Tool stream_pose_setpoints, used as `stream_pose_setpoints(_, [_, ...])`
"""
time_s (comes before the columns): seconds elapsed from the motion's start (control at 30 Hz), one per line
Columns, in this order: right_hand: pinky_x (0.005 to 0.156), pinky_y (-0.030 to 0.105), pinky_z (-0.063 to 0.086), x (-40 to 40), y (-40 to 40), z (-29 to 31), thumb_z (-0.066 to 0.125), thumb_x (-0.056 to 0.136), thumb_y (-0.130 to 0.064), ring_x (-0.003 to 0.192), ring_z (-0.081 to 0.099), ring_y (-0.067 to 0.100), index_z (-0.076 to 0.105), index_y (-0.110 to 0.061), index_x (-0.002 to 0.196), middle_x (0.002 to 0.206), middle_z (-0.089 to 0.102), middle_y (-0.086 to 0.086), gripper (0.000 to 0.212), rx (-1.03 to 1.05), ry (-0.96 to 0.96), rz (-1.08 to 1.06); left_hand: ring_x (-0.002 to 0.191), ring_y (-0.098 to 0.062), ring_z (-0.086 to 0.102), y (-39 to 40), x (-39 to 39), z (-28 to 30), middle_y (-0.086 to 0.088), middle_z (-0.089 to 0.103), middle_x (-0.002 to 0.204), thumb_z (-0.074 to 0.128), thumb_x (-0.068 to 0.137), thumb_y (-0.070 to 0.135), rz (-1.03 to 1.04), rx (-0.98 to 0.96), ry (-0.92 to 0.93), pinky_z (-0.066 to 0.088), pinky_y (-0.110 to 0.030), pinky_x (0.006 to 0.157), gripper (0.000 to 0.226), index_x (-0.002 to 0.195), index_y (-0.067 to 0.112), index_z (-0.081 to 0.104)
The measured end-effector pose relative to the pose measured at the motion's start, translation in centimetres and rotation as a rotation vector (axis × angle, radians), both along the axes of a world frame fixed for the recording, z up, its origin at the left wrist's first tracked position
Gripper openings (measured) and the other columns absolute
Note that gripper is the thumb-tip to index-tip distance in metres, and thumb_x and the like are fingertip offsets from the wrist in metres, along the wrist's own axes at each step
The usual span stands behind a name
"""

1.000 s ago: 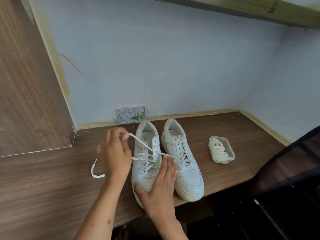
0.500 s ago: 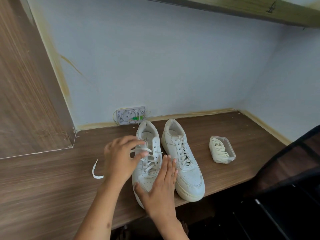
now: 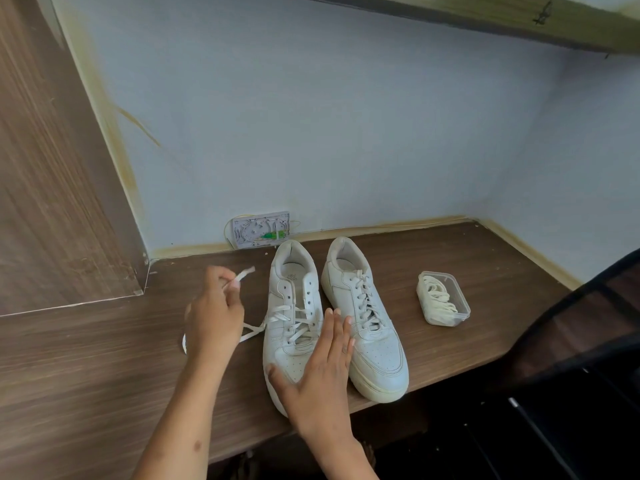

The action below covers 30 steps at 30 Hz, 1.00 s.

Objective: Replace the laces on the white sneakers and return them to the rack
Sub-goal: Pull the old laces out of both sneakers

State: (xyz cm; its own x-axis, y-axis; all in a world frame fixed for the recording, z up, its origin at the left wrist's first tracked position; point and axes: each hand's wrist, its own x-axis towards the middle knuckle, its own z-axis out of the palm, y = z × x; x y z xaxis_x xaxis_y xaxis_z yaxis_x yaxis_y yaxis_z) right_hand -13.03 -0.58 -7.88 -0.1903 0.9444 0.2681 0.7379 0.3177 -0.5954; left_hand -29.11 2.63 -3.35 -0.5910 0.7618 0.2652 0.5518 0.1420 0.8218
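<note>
Two white sneakers stand side by side on a wooden desk [image 3: 104, 368], toes toward me. The left sneaker [image 3: 291, 289] has its upper eyelets bare and its white lace [image 3: 254, 329] half pulled out to the left. My left hand [image 3: 214, 313] pinches that lace's end, lifted left of the shoe. My right hand [image 3: 322, 368] rests flat with straight fingers on the left sneaker's toe and side. The right sneaker [image 3: 367, 327] is fully laced.
A clear plastic tub [image 3: 445, 299] of cream laces sits on the desk to the right of the shoes. A small wall box [image 3: 261, 230] with wires is behind the shoes. A dark chair [image 3: 588, 341] stands at the right. A shelf [image 3: 485, 15] runs overhead.
My left hand went to the left sneaker's eyelets, then drew the lace out leftward, leaving the upper eyelets bare. My right hand has stayed on the shoe.
</note>
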Motion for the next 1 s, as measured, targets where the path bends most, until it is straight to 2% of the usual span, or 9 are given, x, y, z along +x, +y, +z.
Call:
stream_pose_setpoints(0.07, [0.118, 0.031, -0.019, 0.1, 0.0, 0.2, 0.043, 0.088, -0.066, 0.14, -0.038, 0.01, -0.017, -0.018, 0.152, 0.156, -0.027, -0.003, 0.101, -0.005, 0.013, 0.006, 0.103, -0.032, 0.063, -0.6, -0.4, -0.1, -0.001, 0.062, 0.122, 0.05, 0.094, 0.007, -0.039, -0.182, 0.062, 0.043, -0.051, 0.095, 0.038, 0.129, 0.018, 0.04])
stream_pose_setpoints(0.13, [0.117, 0.028, -0.018, 0.2, 0.1, 0.9, 0.042, 0.093, -0.064, 0.139, -0.037, 0.006, -0.01, -0.028, 0.154, 0.156, -0.026, -0.007, 0.087, -0.045, 0.102, 0.012, 0.098, -0.027, 0.063, -1.3, -0.3, 0.5, 0.008, 0.061, 0.11, 0.054, 0.09, 0.009, -0.178, -0.309, 0.113, 0.038, -0.05, 0.101, 0.061, 0.143, 0.028, 0.028])
stream_pose_setpoints(0.17, [0.117, 0.028, -0.017, 0.2, 0.3, 1.2, 0.04, 0.095, -0.062, 0.139, -0.037, 0.004, -0.001, -0.035, 0.155, 0.157, -0.024, -0.009, 0.078, -0.063, 0.148, 0.02, 0.105, -0.023, 0.061, -1.5, -0.1, 0.8, 0.007, 0.059, 0.119, 0.057, 0.089, 0.013, -0.262, -0.334, 0.16, 0.033, -0.051, 0.106, 0.07, 0.145, 0.037, 0.023])
stream_pose_setpoints(0.23, [0.12, 0.032, -0.011, 0.4, 0.8, 2.0, 0.037, 0.099, -0.056, 0.139, -0.036, 0.002, 0.021, -0.045, 0.15, 0.159, -0.019, -0.009, 0.055, -0.037, 0.175, 0.038, 0.138, -0.018, 0.036, -1.9, 0.2, 1.6, 0.008, 0.026, 0.157, 0.063, 0.087, 0.022, -0.441, -0.341, 0.199, 0.016, -0.052, 0.115, 0.08, 0.143, 0.054, 0.015])
stream_pose_setpoints(0.33, [0.12, 0.034, -0.009, 0.7, 1.9, 2.5, 0.036, 0.105, -0.041, 0.142, -0.033, 0.009, 0.041, -0.043, 0.142, 0.162, -0.01, 0.0, 0.038, 0.067, 0.087, 0.048, 0.149, -0.017, 0.005, -1.6, 1.0, 1.3, 0.014, -0.001, 0.161, 0.066, 0.084, 0.035, -0.571, -0.345, 0.255, 0.004, -0.05, 0.119, 0.082, 0.138, 0.066, 0.013])
stream_pose_setpoints(0.5, [0.122, 0.04, 0.002, -0.1, 3.6, 2.0, 0.039, 0.105, -0.024, 0.148, -0.02, 0.019, 0.045, -0.029, 0.141, 0.162, 0.006, 0.013, 0.037, 0.24, -0.048, 0.017, 0.148, -0.016, 0.008, -1.0, 1.6, 0.3, 0.014, 0.002, 0.161, 0.064, 0.08, 0.052, -0.531, -0.38, 0.498, 0.003, -0.049, 0.12, 0.085, 0.141, 0.063, 0.006])
stream_pose_setpoints(0.73, [0.121, 0.048, 0.016, -0.3, 5.0, 2.2, 0.058, 0.093, -0.008, 0.151, -0.008, 0.026, 0.059, -0.022, 0.13, 0.159, 0.018, 0.018, 0.039, 0.33, -0.132, -0.007, 0.148, -0.013, 0.007, -0.6, 1.3, -0.4, 0.014, -0.002, 0.161, 0.067, 0.073, 0.061, -0.531, -0.367, 0.544, 0.001, -0.049, 0.12, 0.095, 0.142, 0.062, 0.002])
stream_pose_setpoints(0.83, [0.121, 0.047, 0.016, -0.4, 5.0, 2.3, 0.058, 0.094, -0.009, 0.151, -0.006, 0.026, 0.059, -0.023, 0.127, 0.159, 0.02, 0.018, 0.036, 0.332, -0.125, -0.022, 0.148, -0.011, 0.009, -0.4, 1.3, -0.5, 0.014, -0.002, 0.161, 0.053, 0.056, 0.072, -0.539, -0.339, 0.495, 0.0, -0.049, 0.12, 0.098, 0.141, 0.062, 0.005])
stream_pose_setpoints(1.0, [0.121, 0.042, 0.003, -0.7, 4.8, 1.9, 0.046, 0.098, -0.015, 0.15, -0.011, 0.026, 0.057, -0.027, 0.129, 0.161, 0.012, 0.016, 0.035, 0.256, -0.114, 0.006, 0.142, -0.003, 0.025, -0.1, 1.7, -0.2, 0.023, 0.021, 0.152, 0.074, 0.061, 0.042, -0.538, -0.198, 0.425, 0.001, -0.05, 0.119, 0.079, 0.122, 0.052, 0.025])
